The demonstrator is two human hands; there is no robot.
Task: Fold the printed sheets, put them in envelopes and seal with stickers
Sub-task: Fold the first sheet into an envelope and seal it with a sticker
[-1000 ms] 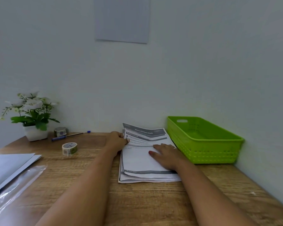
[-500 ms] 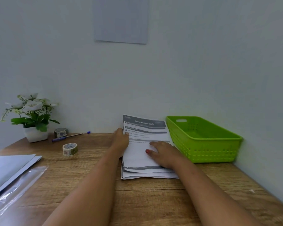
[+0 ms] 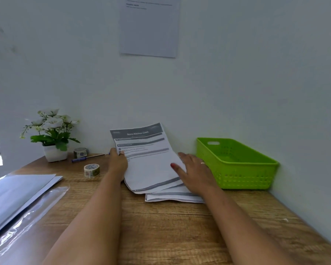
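Note:
A stack of printed sheets (image 3: 172, 195) lies on the wooden desk by the back wall. My left hand (image 3: 118, 163) grips the left edge of the top printed sheet (image 3: 147, 161), which is lifted and turned off the stack, its far end raised against the wall. My right hand (image 3: 194, 172) lies flat with fingers spread on the sheet's right edge and the stack below. White envelopes (image 3: 17, 194) lie at the left, beside a clear plastic sleeve (image 3: 27, 220). A sticker roll (image 3: 91, 170) stands left of my left hand; another roll (image 3: 80, 152) is near the plant.
A green plastic basket (image 3: 243, 176), empty, sits right of the stack in the corner. A potted white-flowered plant (image 3: 53, 134) and a blue pen (image 3: 86, 158) are at the back left. A sheet of paper (image 3: 149, 27) hangs on the wall.
My left hand has taken hold of the top sheet and lifted and swung it leftward off the stack. My right hand slid to the sheet's right edge.

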